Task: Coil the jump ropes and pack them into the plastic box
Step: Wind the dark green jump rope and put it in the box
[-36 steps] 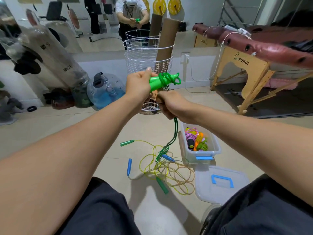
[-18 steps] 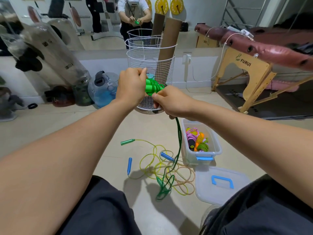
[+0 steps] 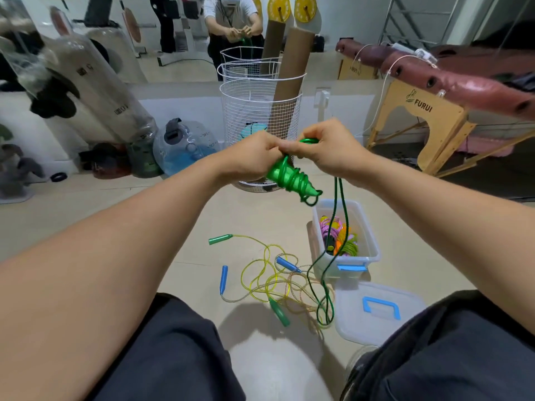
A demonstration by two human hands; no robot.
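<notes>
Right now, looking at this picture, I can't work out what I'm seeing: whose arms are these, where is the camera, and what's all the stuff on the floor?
No machine here: a person wears a camera on the head, looking down at their own two arms. The left hand grips green handles with green cord wound round them; the right hand pinches the cord's loose end, which hangs to the floor. Below lies a tangle of ropes with blue and green handles. Beside it stands an open plastic box already holding coiled ropes, its lid lying nearer. Behind the hands is a white wire basket, and the wall mirror shows the same person.
</notes>
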